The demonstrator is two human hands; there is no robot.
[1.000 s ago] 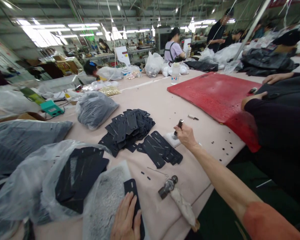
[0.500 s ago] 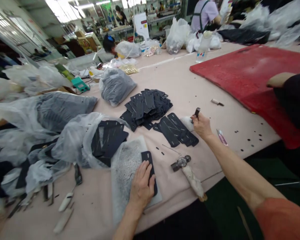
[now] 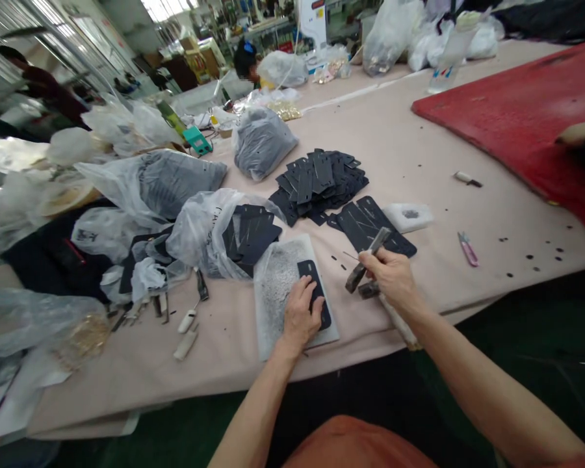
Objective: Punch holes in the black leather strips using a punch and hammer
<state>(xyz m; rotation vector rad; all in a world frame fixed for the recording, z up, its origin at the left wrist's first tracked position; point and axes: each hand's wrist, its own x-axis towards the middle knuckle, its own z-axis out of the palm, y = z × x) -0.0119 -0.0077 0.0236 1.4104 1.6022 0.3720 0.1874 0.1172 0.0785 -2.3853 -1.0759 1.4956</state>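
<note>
Black, the strip [image 3: 325, 316] on the pale board [image 3: 273, 286] could slide if the left hand [image 3: 299, 316], grip open, presses lightly; the right hand [image 3: 394, 275], grip closed around a metal tool [image 3: 380, 240], could bump the nearby hammer [image 3: 369, 290].

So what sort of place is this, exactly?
It looks like a factory or workshop, though I can't tell what it makes: a pile of similar dark slotted pieces, a plastic bag holding more dark pieces, and a hammer share one large table.
</note>
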